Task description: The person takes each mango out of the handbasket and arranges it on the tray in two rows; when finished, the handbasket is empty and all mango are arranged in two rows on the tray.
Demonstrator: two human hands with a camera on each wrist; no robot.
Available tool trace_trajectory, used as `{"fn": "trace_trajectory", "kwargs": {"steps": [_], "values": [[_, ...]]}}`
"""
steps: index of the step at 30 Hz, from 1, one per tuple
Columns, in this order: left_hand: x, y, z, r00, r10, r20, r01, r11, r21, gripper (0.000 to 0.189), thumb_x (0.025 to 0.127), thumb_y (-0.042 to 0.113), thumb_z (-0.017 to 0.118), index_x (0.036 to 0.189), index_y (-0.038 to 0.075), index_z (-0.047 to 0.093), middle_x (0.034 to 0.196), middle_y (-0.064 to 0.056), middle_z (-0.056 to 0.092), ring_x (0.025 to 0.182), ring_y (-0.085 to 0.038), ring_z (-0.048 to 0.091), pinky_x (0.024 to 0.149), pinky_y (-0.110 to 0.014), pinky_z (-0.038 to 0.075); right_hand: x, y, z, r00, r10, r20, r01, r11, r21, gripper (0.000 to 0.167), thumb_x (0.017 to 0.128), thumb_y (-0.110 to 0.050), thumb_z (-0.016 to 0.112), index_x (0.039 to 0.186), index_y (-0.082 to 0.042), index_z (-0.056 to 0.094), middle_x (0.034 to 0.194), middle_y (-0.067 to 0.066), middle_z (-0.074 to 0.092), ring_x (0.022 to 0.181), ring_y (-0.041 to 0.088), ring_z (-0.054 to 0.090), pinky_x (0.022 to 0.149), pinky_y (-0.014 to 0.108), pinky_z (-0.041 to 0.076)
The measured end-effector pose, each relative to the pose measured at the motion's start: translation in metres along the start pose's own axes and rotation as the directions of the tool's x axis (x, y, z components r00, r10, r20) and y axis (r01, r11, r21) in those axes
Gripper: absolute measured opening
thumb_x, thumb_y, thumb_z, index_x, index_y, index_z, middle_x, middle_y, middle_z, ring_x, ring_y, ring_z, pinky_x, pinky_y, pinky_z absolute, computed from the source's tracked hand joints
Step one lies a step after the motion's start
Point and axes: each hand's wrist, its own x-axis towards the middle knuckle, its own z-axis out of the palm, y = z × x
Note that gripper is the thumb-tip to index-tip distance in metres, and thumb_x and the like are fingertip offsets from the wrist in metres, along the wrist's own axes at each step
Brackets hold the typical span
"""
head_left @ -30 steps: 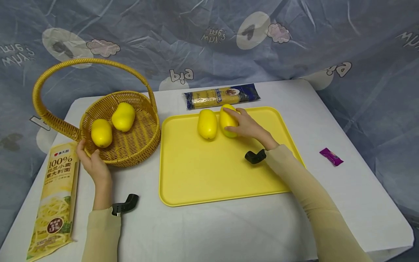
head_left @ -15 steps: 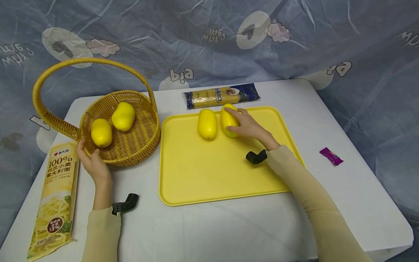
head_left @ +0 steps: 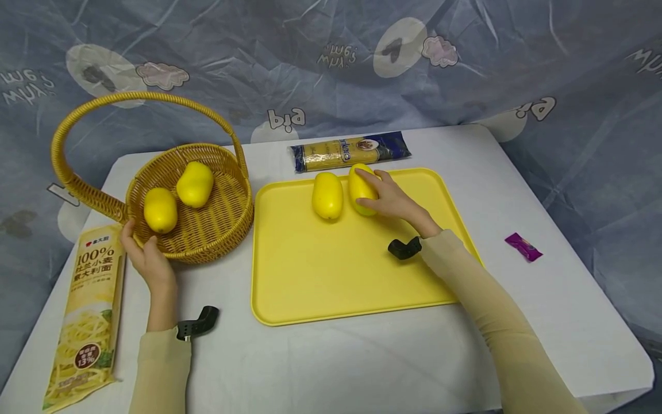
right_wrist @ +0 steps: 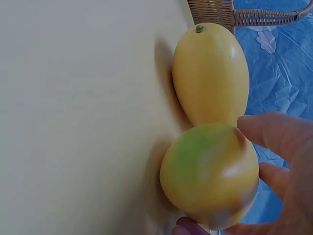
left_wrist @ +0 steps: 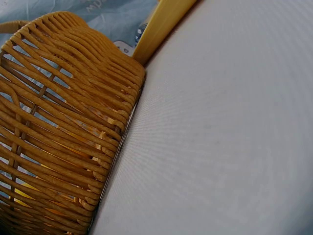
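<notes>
My right hand (head_left: 390,198) grips a yellow mango (head_left: 360,187) with a green patch at one end. This mango lies on the yellow tray (head_left: 310,276), fingers over its top and far side, thumb at its near side. Right beside it lies a second yellow mango (head_left: 327,196); in the right wrist view both mangoes (right_wrist: 210,73) appear end to end. My left hand (head_left: 151,261) rests against the near left side of the wicker basket (head_left: 227,241), its fingers partly hidden. Inside the basket lie two yellow mangoes (head_left: 194,185). The left wrist view shows the basket's woven wall (left_wrist: 68,122) but no hand.
A long pasta packet (head_left: 85,316) lies left of the basket. Behind the tray is a blue and yellow spaghetti packet (head_left: 349,152). A small purple wrapped sweet (head_left: 523,247) lies right of the tray. The basket's tall handle (head_left: 150,96) arches above it.
The right hand and the mango under it have shifted very slightly to the right. The left hand and the basket stay where they were.
</notes>
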Motion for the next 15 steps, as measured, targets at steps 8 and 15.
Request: {"fn": "trace_trajectory", "kwargs": {"steps": [8,15], "values": [[0.0004,0.0013,0.0006,1.000,0.012,-0.002,-0.012,1.000,0.003,0.050,0.090,0.003,0.030,0.139,0.014,0.035,0.149,0.000,0.030,0.139,-0.002,0.022,0.106,-0.006,0.015,0.0003,0.0010,-0.0005,1.000,0.005,-0.001,-0.005,1.000,-0.006,0.072,0.090,-0.037,0.057,0.150,-0.026,0.019,0.154,0.025,0.011,0.140,0.044,0.019,0.108,0.061,0.025],[-0.0002,0.0005,0.0003,1.000,0.007,0.001,-0.007,1.000,-0.001,0.050,0.091,0.004,0.030,0.139,0.014,0.035,0.149,0.000,0.029,0.140,-0.002,0.021,0.107,-0.006,0.015,0.0001,0.0017,-0.0011,1.000,0.003,0.000,-0.003,1.000,0.005,0.073,0.090,-0.036,0.058,0.150,-0.026,0.018,0.153,0.027,0.011,0.141,0.044,0.018,0.109,0.062,0.024]]}}
